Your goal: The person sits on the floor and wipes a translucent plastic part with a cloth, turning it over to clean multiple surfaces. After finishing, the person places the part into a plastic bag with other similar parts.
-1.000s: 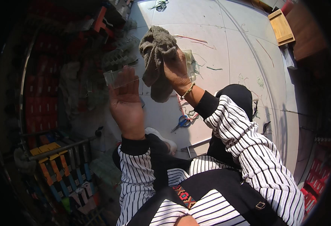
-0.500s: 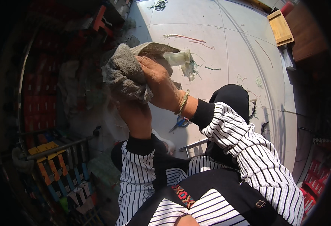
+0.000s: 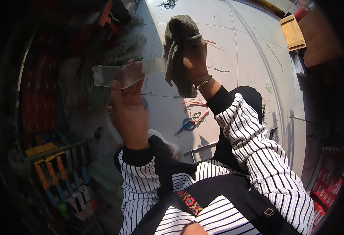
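My left hand (image 3: 128,113) grips a long clear plastic holder (image 3: 107,75), thumb in front and fingers behind, seen through the plastic. The holder's right end runs up to a grey-brown cloth (image 3: 176,47). Bunched in my right hand (image 3: 195,60), the cloth hangs down in folds; whether it touches the holder there is hard to make out. Below the hands, blue-handled scissors (image 3: 186,124) lie on the tiled floor beside a loop of red strap (image 3: 198,103).
More clear plastic pieces (image 3: 125,47) are piled beyond my left hand. A rack of packaged tools (image 3: 62,172) stands at the lower left. Bits of string litter the pale floor (image 3: 219,90). A wooden box (image 3: 293,33) is at the far right, with red packages (image 3: 328,188) nearer.
The cloth was bunched over both hands at the left. My right hand has carried it right and away, uncovering the clear holder in my left hand. The scissors and red strap show more fully.
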The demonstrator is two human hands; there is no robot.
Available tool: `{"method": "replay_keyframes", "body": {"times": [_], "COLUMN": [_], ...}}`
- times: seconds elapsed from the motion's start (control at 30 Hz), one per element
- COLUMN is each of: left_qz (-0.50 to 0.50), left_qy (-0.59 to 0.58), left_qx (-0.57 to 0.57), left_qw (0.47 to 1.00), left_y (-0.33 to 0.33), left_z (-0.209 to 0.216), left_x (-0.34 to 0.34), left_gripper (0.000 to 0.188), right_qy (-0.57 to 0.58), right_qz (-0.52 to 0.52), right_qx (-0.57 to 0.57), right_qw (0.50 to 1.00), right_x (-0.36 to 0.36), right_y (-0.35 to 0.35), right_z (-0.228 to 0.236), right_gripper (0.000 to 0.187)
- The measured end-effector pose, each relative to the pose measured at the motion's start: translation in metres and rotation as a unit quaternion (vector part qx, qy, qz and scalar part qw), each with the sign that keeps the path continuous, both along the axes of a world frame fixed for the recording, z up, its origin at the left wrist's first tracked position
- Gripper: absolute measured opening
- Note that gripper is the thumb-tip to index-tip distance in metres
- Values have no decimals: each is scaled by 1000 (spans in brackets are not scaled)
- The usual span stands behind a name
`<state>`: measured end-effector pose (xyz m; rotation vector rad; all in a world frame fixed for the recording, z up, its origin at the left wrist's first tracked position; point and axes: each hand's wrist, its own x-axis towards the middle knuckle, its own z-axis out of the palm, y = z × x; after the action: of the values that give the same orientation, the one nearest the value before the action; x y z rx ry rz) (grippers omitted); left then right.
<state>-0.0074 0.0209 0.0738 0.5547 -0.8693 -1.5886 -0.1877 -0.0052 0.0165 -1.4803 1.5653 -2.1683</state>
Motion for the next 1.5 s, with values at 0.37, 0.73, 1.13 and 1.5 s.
{"method": "replay_keyframes", "body": {"times": [0.37,0.73,1.13,1.5], "left_qz": [-141,-140,98,72], "left_qy": [166,246,-38,-211], "left_qx": [46,33,-151,-70], "left_qw": [975,959,983,972], "left_y": [-19,-50,-45,-72], "left_z": [-15,-10,17,-18], "left_x": [20,60,6,0], "left_gripper": [37,43,62,40], "right_qy": [287,-116,-339,-164], "right_qz": [21,405,451,235], "right_qx": [104,221,216,188], "right_qw": [952,880,797,939], "right_x": [32,19,43,24], "right_y": [18,25,20,9], "right_z": [7,11,21,40], "right_gripper": [40,31,22,33]}}
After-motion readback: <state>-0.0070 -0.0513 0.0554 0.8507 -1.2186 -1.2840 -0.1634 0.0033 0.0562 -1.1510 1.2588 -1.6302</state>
